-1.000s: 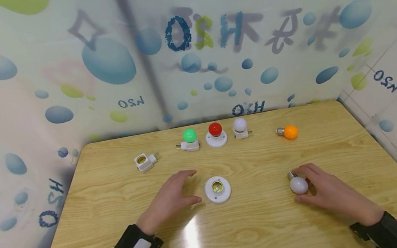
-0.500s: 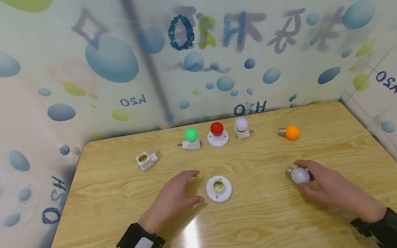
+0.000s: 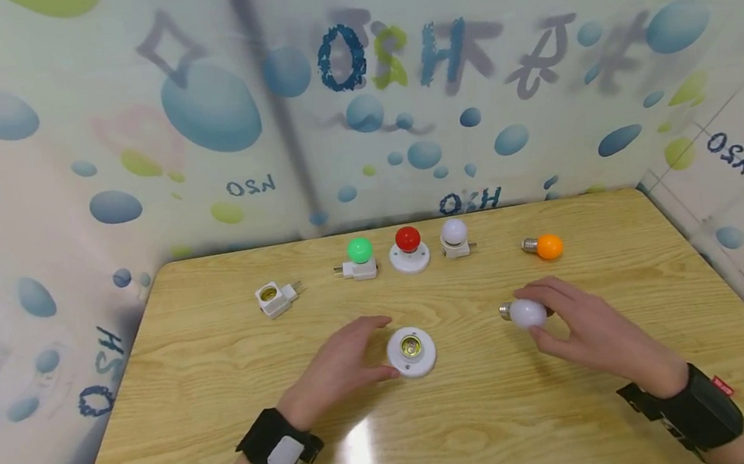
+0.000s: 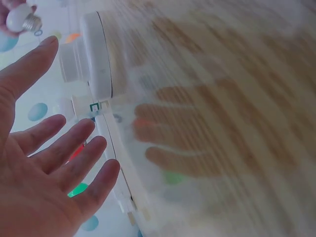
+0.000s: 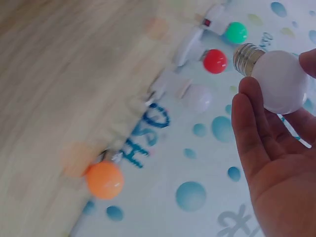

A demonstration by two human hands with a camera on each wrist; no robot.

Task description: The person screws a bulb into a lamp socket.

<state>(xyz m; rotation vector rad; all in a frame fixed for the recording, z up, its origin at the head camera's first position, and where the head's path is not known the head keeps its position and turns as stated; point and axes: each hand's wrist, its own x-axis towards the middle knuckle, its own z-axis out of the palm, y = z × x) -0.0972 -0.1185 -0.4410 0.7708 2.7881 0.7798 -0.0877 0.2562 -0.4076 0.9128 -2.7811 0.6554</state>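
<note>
Between thumb and fingers my right hand (image 3: 582, 326) holds a white light bulb (image 3: 528, 313), its metal screw base pointing left. The right wrist view shows the bulb (image 5: 280, 81) close, with the threads bare. My left hand (image 3: 339, 364) is beside a round white lamp holder (image 3: 411, 352), thumb and fingers spread at its left edge. This holder lies flat with its brass-coloured socket facing up and nothing in it. In the left wrist view the left hand's fingers (image 4: 81, 153) are extended and apart, with the holder (image 4: 96, 54) just beyond them.
Along the back stand a green bulb (image 3: 360, 250) in a plug socket, a red bulb (image 3: 408, 239) on a round holder and a white bulb (image 3: 454, 231) in a plug socket. An orange bulb (image 3: 549, 247) lies back right; a bulbless plug socket (image 3: 274, 300) lies left.
My right hand has lifted the white bulb and carried it left, its base swinging from up-left to level left. My left hand has edged right to the round holder.
</note>
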